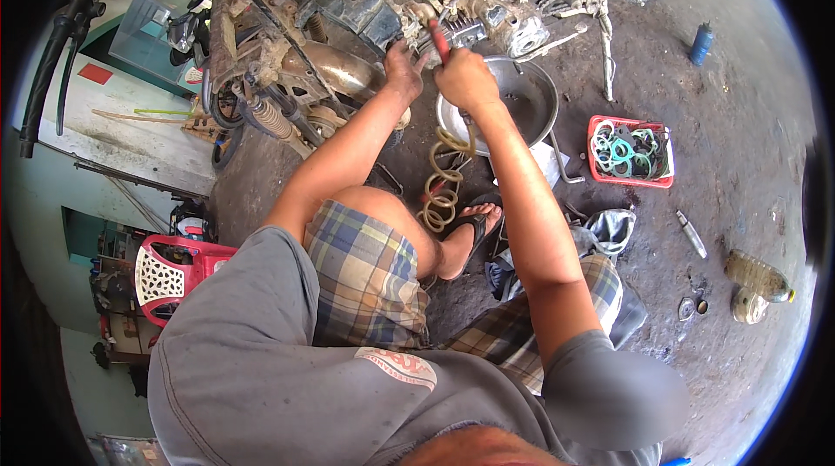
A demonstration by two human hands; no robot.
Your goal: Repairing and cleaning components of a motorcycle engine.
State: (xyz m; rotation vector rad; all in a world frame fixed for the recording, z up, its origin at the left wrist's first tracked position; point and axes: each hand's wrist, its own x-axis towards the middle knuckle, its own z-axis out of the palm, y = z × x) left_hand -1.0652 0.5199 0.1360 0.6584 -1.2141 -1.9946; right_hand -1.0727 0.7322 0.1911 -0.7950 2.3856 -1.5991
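Note:
My right hand [468, 81] is closed round a red air blow gun [439, 41]. From below that hand a yellowish coiled air hose [442, 196] runs down beside my foot. The gun points up toward the dirty motorcycle engine [465, 29]. Just left of it, my left hand [403, 73] reaches to the engine's side with its fingers apart; whether the fingertips touch the engine I cannot tell. Under my right hand stands a round metal basin [548, 109], partly covered by my wrist. A dark, dusty box-shaped part [370, 20] sits above my left hand.
A red basket [631, 181] of gaskets stands at the right. Farther out lie a blue bottle [701, 44], a silver tube [692, 234] and a clear plastic bottle [757, 276]. A red chair [161, 281] is at the left. Grey cloth [609, 231] lies near my right knee.

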